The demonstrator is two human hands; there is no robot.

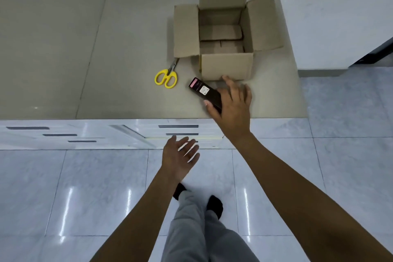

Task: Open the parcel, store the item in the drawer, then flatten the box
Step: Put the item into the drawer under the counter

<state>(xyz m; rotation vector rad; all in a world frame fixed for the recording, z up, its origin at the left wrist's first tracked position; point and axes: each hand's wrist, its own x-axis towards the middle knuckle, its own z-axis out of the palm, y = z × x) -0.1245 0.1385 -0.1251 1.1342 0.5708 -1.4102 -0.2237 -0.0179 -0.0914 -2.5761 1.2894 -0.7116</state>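
Observation:
An open cardboard box (226,66) stands on the grey countertop (106,49), all four flaps up or spread, nothing visible inside. In front of it lies a slim black item box (203,91) with a pink and a white label. My right hand (231,102) rests on its near end, thumb on one side and fingers spread over the other. My left hand (180,157) hovers open, palm up, in front of the white drawers (180,132) below the counter edge. The drawers look shut.
Yellow-handled scissors (167,77) lie on the counter left of the box. More white drawer fronts (59,135) run to the left. A white wall (340,17) borders the counter on the right. Glossy floor tiles (85,198) and my legs are below.

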